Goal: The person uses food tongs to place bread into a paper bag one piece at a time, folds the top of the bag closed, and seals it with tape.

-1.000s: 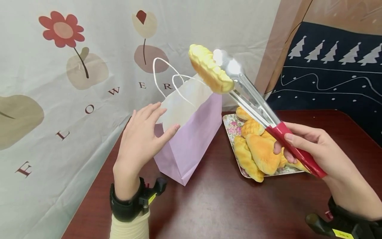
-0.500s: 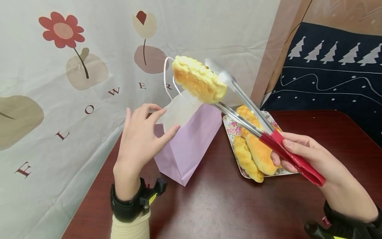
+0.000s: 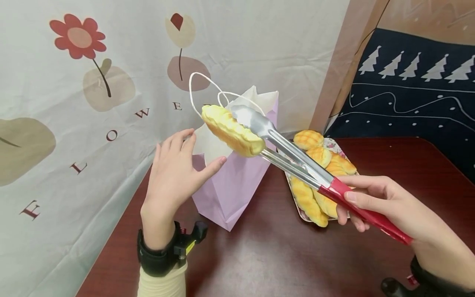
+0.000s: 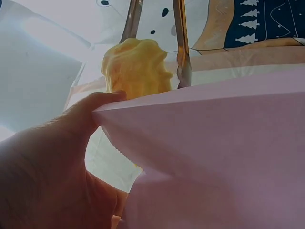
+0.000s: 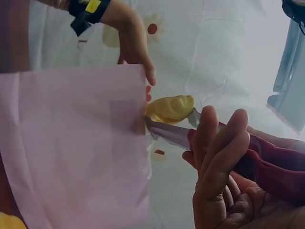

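- Apparently mid-transfer, a yellow roll (image 3: 233, 131) hangs in metal tongs (image 3: 315, 166) at the mouth of a purple bag (image 3: 230, 185); the next move likely calls for lowering, then releasing.
- At the roll's 4 o'clock, the right hand (image 3: 391, 204) curls its fingers around the tongs.
- At 8 o'clock, the left hand (image 3: 173, 171) spreads its thumb wide beside the bag's rim.

Cream L sleeve (image 3: 162, 284), blk wristband (image 3: 154, 258) w/ yel tag (image 3: 190, 247).

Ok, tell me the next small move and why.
Probably lower the tongs a little, letting the bread down into the purple bag: its mouth gapes open, and both wrist views show the bread at the rim, pinched between the tong heads but apparently not yet inside.
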Action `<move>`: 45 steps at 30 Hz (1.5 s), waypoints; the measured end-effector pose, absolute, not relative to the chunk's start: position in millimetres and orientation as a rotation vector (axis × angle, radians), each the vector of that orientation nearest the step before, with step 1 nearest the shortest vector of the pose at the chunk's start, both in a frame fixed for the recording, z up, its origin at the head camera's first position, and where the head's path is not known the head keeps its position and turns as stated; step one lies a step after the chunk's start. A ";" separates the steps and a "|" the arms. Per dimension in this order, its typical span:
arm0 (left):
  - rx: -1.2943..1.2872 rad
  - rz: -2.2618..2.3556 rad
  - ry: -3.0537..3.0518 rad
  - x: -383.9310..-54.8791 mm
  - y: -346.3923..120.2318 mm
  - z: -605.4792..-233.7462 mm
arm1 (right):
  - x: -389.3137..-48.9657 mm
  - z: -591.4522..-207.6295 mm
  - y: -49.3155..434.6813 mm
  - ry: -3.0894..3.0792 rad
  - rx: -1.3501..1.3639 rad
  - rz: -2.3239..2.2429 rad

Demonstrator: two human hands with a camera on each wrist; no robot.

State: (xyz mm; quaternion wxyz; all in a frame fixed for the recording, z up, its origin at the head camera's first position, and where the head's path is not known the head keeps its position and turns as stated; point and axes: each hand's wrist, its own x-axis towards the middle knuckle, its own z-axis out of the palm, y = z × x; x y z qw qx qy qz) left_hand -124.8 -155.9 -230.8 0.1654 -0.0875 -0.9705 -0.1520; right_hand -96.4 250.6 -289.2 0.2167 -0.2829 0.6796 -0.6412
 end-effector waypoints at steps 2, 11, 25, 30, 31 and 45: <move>-0.245 -0.432 -2.777 -124.9 -155.6 -230.4 | -92.8 -288.0 254.2 1.955 -0.746 -1.747; -0.244 -0.448 -2.805 -123.4 -152.8 -229.5 | -87.9 -279.8 249.9 2.057 -0.648 -1.769; -0.254 -0.456 -2.795 -123.3 -148.4 -229.9 | -78.9 -261.6 208.7 2.353 -0.477 -2.179; -0.263 -0.448 -2.793 -122.6 -148.5 -230.6 | -91.0 -263.9 209.0 2.587 -0.454 -1.959; -0.264 -0.448 -2.793 -122.4 -148.4 -230.9 | -93.7 -265.4 209.9 2.621 -0.450 -1.891; -0.230 -0.445 -2.803 -122.4 -148.7 -231.5 | -91.1 -256.3 236.2 2.859 -0.392 -1.346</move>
